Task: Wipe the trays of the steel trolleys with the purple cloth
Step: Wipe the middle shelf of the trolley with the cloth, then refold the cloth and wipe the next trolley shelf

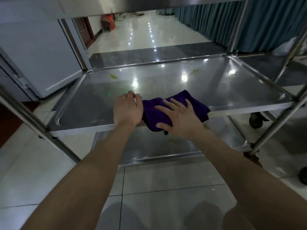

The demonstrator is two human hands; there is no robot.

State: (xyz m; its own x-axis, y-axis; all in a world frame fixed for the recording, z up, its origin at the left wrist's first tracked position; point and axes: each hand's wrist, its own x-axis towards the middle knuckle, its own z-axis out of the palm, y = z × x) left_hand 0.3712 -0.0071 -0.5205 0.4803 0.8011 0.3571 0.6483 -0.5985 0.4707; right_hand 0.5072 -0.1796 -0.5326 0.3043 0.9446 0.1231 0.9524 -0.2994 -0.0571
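Note:
A steel trolley stands in front of me with its middle tray (216,83) at hand level. The purple cloth (196,102) lies bunched on the tray's near edge and hangs a little over the rim. My right hand (179,118) lies flat on the cloth with its fingers spread. Just left of the cloth, my left hand (127,108) rests on the tray with curled fingers touching the cloth's left end. Yellowish stains (113,76) mark the far part of the tray. A lower tray (149,146) shows beneath, also with a yellowish smear.
The trolley's slanted steel posts (33,120) frame the tray at left and right, with the top tray's underside overhead. A caster wheel (255,121) of another trolley is at right. Teal curtains (224,20) hang at far right, a white cabinet (33,55) stands at left, glossy tiled floor below.

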